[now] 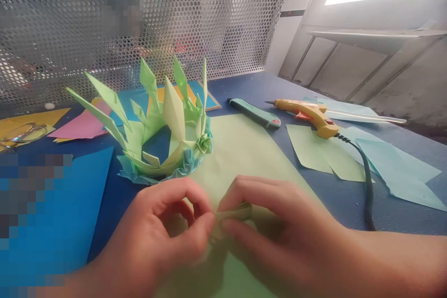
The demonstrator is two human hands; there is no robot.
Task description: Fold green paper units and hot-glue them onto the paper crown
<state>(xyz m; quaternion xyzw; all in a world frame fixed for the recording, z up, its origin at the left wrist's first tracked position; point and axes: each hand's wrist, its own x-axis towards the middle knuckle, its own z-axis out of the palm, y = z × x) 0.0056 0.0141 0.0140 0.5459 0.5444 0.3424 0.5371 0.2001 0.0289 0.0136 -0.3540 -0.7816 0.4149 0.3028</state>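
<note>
A small folded strip of pale green paper is pinched between the thumb and fingers of my right hand. My left hand is closed in a pinch at the strip's left end, its thumb and fingertips meeting there. Both hands are over a large light green sheet on the table. Just beyond them stands a green paper crown with tall pointed spikes, a rolled paper rose and a pleated blue-green trim along its lower edge.
A utility knife and a yellow hot glue gun with a black cord lie behind at right, among green and pale blue paper scraps. A blue sheet, pink paper and glasses are at left. A perforated metal panel borders the back.
</note>
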